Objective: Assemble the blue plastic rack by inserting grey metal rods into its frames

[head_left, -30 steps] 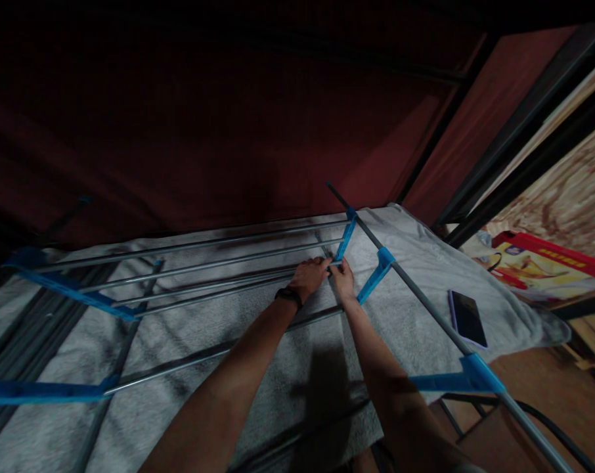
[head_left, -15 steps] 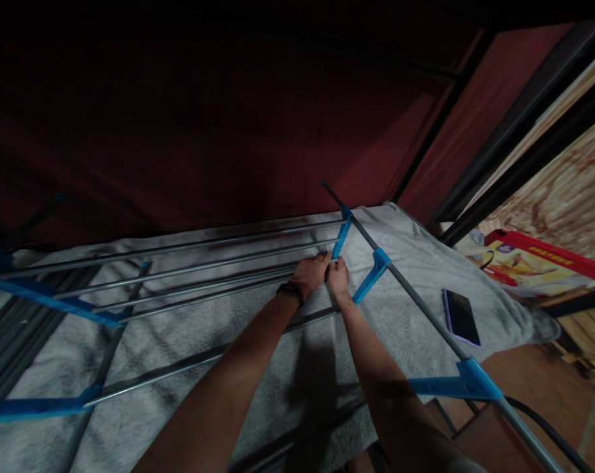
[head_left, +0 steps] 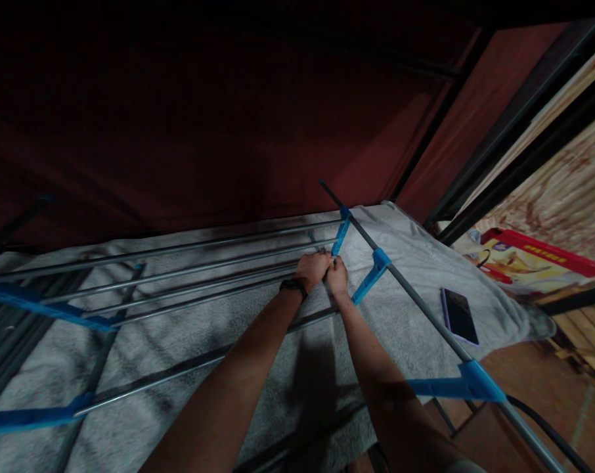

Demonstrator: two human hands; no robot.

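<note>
A rack of grey metal tubes (head_left: pixel 213 260) and blue plastic brackets lies across a grey blanket. My left hand (head_left: pixel 313 270), with a dark band at the wrist, is closed around the right ends of the lower tubes. My right hand (head_left: pixel 337 278) presses against it, its fingers closed at the lower end of a blue bracket (head_left: pixel 341 235). The joint between tube and bracket is hidden by my fingers. Just right of my hands, another blue bracket (head_left: pixel 371 279) clips onto a long slanting tube (head_left: pixel 418 302).
Loose grey tubes (head_left: pixel 12 341) are piled at the left on the blanket (head_left: pixel 400 341). A phone (head_left: pixel 460 315) rests near the blanket's right side. Beyond it are a red and yellow box (head_left: pixel 534 259) and wooden slats (head_left: pixel 583 335). A dark red panel (head_left: pixel 228 131) rises behind.
The rack's left end has shifted slightly left and down in view. Both hands keep their hold at the bracket, with only a small shift of the fingers.
</note>
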